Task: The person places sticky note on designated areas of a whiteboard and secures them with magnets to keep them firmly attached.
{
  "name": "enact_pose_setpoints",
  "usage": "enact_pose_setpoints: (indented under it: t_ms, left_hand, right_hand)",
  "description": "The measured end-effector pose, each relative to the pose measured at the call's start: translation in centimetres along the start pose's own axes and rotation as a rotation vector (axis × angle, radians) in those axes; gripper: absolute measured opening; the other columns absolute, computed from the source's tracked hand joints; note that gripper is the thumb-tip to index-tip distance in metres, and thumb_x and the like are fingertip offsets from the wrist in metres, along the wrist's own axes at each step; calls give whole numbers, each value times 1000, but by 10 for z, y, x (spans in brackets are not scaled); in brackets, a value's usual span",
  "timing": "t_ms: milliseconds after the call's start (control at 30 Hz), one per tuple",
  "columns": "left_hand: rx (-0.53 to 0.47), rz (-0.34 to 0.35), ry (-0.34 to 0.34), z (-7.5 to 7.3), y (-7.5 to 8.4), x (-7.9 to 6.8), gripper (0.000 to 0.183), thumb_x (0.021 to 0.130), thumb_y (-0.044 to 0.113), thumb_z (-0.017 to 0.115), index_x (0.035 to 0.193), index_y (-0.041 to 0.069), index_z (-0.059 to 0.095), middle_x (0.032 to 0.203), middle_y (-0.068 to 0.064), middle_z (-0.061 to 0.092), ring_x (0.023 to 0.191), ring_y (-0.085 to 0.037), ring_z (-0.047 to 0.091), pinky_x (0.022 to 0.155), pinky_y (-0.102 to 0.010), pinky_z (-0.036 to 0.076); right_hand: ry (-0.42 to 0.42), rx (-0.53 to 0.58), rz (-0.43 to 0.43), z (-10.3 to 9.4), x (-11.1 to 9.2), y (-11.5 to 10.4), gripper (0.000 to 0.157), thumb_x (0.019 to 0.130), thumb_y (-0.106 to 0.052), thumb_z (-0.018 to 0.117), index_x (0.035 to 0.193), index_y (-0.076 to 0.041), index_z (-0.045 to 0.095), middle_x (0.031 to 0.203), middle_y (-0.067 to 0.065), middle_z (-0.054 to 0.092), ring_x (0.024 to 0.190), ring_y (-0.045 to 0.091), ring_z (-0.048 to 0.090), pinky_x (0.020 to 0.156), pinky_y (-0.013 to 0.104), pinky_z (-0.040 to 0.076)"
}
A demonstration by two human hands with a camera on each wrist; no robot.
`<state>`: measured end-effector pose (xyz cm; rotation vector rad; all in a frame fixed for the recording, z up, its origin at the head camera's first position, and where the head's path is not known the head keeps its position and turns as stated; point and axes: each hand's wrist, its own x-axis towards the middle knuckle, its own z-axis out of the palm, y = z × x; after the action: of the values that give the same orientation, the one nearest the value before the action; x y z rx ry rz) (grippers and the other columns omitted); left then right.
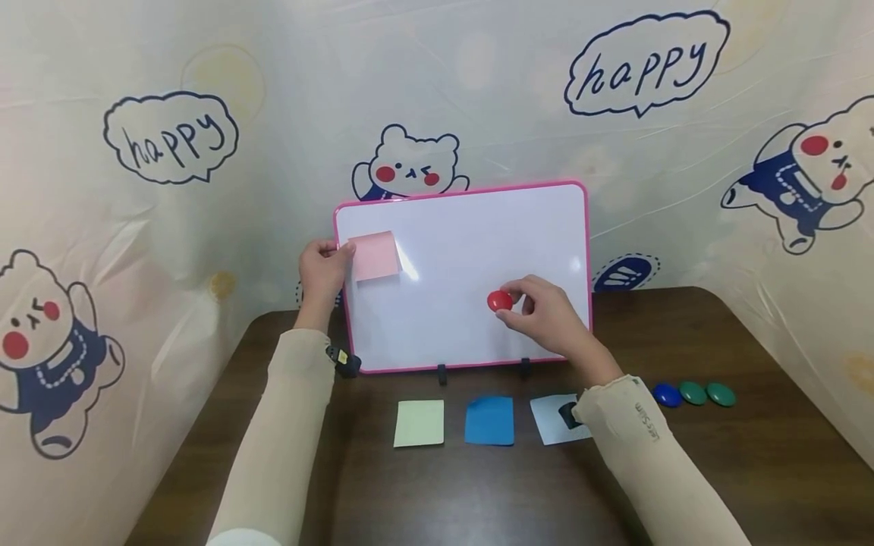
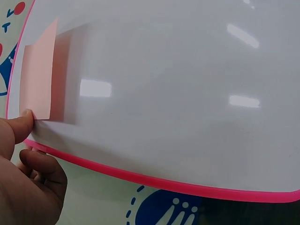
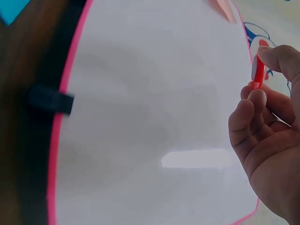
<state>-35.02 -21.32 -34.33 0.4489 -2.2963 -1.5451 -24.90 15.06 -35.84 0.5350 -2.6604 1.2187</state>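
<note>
A whiteboard (image 1: 451, 296) with a pink frame stands upright on the table. My left hand (image 1: 324, 274) is at its left edge, the thumb pressing a pink sticky note (image 1: 375, 256) on the board's face and the other fingers behind the frame. In the left wrist view, the free side of the note (image 2: 40, 79) stands out from the surface and casts a shadow. My right hand (image 1: 542, 312) pinches a red round magnet (image 1: 500, 301) between thumb and fingers, in front of the board's right half. The right wrist view shows the magnet (image 3: 258, 70) edge-on, its flat grey back turned outward.
On the brown table (image 1: 382, 500) lie a pale green sticky note (image 1: 419, 423), a blue one (image 1: 489, 421) and a light blue one (image 1: 551, 421), partly behind the right sleeve. A blue magnet (image 1: 667, 395) and two green magnets (image 1: 693, 393) lie right. Black clips (image 1: 441, 374) support the board.
</note>
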Motion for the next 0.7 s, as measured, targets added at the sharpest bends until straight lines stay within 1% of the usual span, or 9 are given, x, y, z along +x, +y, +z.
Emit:
enact_pose_setpoints:
  t_ms: [200, 400, 700]
  left_hand:
    - [0, -1, -9, -2, 0, -1, 55, 95, 48, 67, 131, 9, 55, 121, -9, 57, 104, -24, 56, 94, -35, 52]
    - [0, -1, -12, -2, 1, -1, 54, 95, 46, 67, 132, 8, 55, 121, -10, 57, 104, -25, 57, 94, -36, 52]
    - [-7, 4, -14, -2, -1, 0, 55, 95, 47, 68, 131, 8, 55, 121, -10, 57, 104, -25, 57, 94, -36, 52]
  right_hand:
    - [2, 12, -41, 12, 14, -19, 49, 84, -27, 84, 126, -11, 67, 106, 1, 62, 85, 21, 56, 66, 30, 57]
    - [5, 8, -77, 18, 29, -36, 49, 84, -25, 84, 126, -9, 66, 107, 2, 61, 86, 22, 57, 65, 31, 56]
    - [10, -12, -101, 26, 48, -53, 48, 84, -26, 84, 125, -8, 66, 107, 3, 61, 89, 22, 57, 66, 31, 56]
